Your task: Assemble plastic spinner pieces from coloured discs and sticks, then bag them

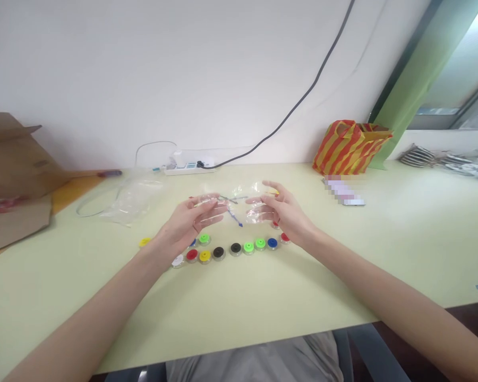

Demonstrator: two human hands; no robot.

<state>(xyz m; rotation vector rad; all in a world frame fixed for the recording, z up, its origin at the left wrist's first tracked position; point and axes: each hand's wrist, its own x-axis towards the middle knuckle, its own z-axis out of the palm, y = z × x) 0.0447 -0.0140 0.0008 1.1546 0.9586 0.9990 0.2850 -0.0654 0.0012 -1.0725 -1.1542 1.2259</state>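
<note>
My left hand [195,217] and my right hand [282,209] face each other above the table, fingers curved and spread apart. Between and against them are shiny clear plastic pieces [255,212], whose shape is hard to make out. Among these show a blue arrow [235,217] and a grey arrow [228,199]. Whether the fingers bear any of the plastic cannot be told. Nearer me, several small round clear pieces with coloured knobs lie in a rough row, among them a yellow one [205,256], a black one [236,248] and a blue one [272,243]. My left forearm partly hides a white one [177,260].
A crumpled clear bag [131,201] lies left, near an open cardboard box [19,164]. Against the wall sits a white power strip [189,168] with a black cable [295,109]. A striped bag [348,148] and a blurred phone-like object [344,192] are at right.
</note>
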